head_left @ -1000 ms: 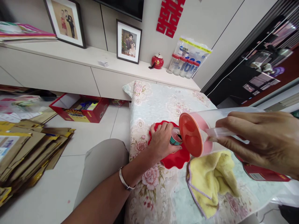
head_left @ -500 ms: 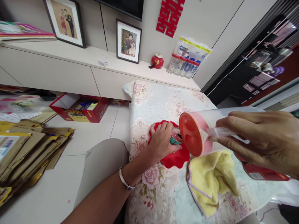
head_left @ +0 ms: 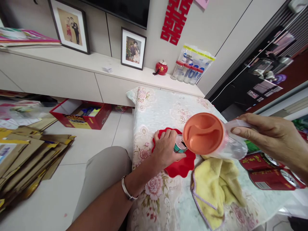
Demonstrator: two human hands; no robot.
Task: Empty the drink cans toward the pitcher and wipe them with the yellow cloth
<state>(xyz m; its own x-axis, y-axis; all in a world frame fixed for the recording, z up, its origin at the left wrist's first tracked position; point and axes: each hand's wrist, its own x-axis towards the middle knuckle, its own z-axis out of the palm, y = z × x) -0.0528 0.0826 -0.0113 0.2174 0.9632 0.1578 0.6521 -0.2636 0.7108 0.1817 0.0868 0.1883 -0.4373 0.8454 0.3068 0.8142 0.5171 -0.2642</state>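
Observation:
My left hand (head_left: pixel 166 146) is wrapped round an opened drink can (head_left: pixel 180 144), tilted over a red scalloped plate (head_left: pixel 184 165). The can's opening faces right. My right hand (head_left: pixel 267 136) grips the handle of a translucent plastic pitcher (head_left: pixel 231 149) with an orange lid (head_left: pixel 204 133). Tipped toward the left, the pitcher has its lid edge right by the can's top; whether they touch I cannot tell. A yellow cloth (head_left: pixel 216 189) lies crumpled on the tablecloth (head_left: pixel 163 109) below the pitcher.
Red cans (head_left: pixel 274 179) lie on their sides at the right. A low cabinet (head_left: pixel 115 85) at the back carries a framed photo (head_left: pixel 133 48), a red jar (head_left: pixel 161 68) and glass jars (head_left: pixel 186 72). On the floor are a red box (head_left: pixel 83 114) and flattened cardboard (head_left: pixel 31 157).
My right hand has swung the pitcher so its lid faces me more and its body points away. The red cans show more at the right. My left hand keeps its hold on the can.

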